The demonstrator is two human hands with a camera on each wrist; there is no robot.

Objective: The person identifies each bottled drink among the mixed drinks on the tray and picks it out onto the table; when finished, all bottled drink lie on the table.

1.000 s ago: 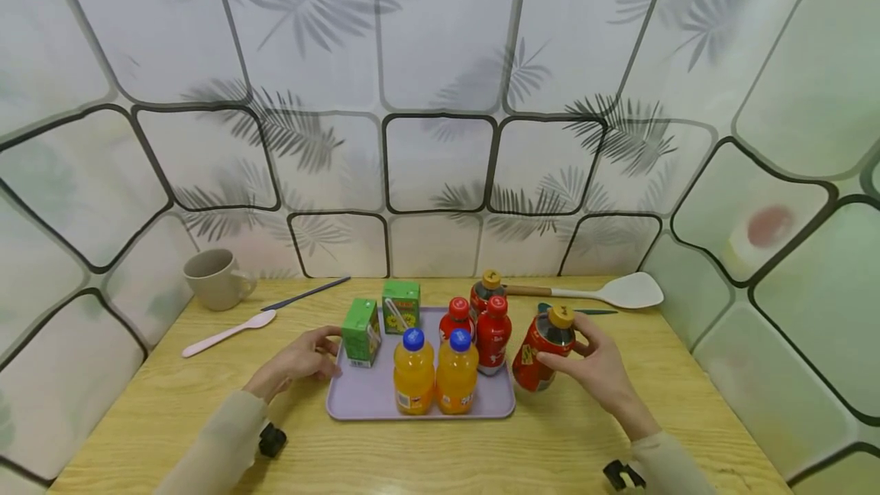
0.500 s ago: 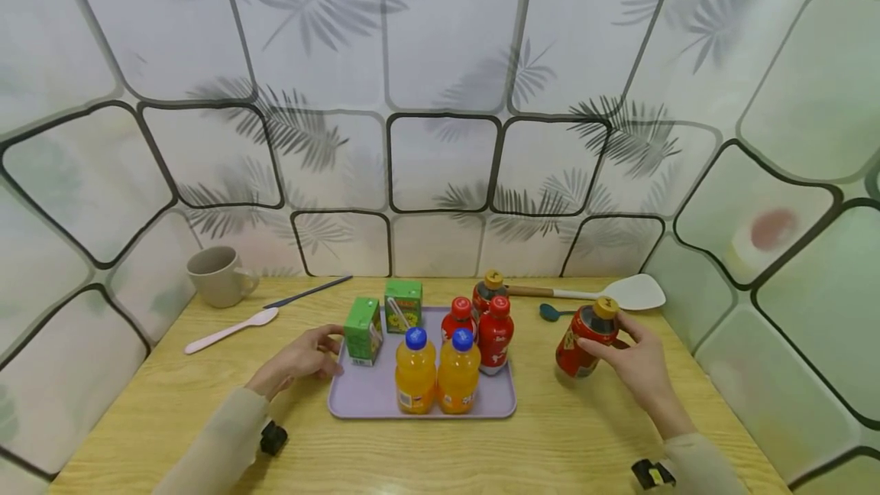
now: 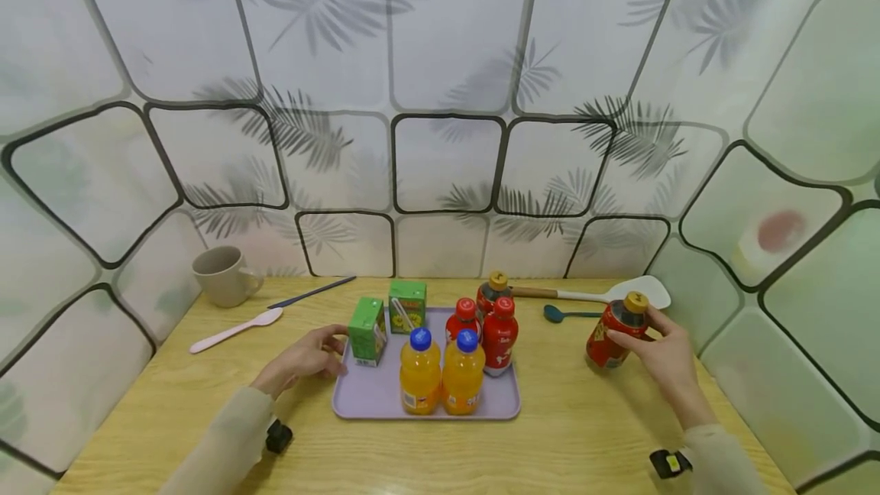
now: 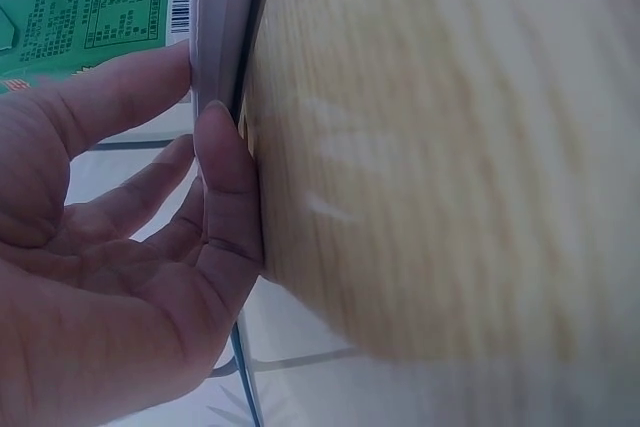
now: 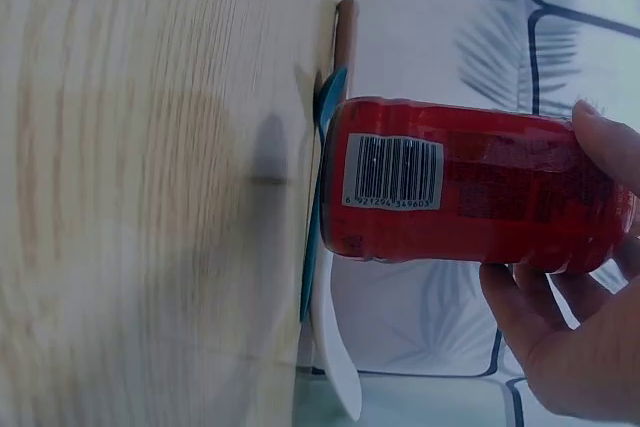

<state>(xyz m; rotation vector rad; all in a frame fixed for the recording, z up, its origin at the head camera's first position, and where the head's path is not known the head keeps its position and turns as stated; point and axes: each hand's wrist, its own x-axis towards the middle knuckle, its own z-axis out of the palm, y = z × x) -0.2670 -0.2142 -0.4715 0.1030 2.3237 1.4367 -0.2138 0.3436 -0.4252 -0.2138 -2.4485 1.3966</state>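
My right hand (image 3: 667,354) grips a red bottle (image 3: 614,331) with a gold cap, holding it slightly tilted right of the tray. In the right wrist view, a barcode shows on the red bottle (image 5: 480,182), and its base looks raised off the table. My left hand (image 3: 309,357) pinches the left edge of the lilac tray (image 3: 367,396); fingers lie on both sides of the tray rim (image 4: 218,37) in the left wrist view. On the tray stand two orange juice bottles (image 3: 421,376), two small red bottles (image 3: 499,338), another gold-capped bottle (image 3: 496,289) and two green drink cartons (image 3: 367,333).
A grey mug (image 3: 223,275), a pink spoon (image 3: 237,329) and a dark blue stick-like utensil (image 3: 312,292) lie to the left. Behind the right hand are a teal spoon (image 3: 557,314) and a white spatula (image 3: 635,292). Patterned curtains (image 3: 447,166) enclose the table.
My right hand has carried the red bottle rightward, away from the tray's right edge. The left hand stays on the tray's left edge. The tray's items stand as before.
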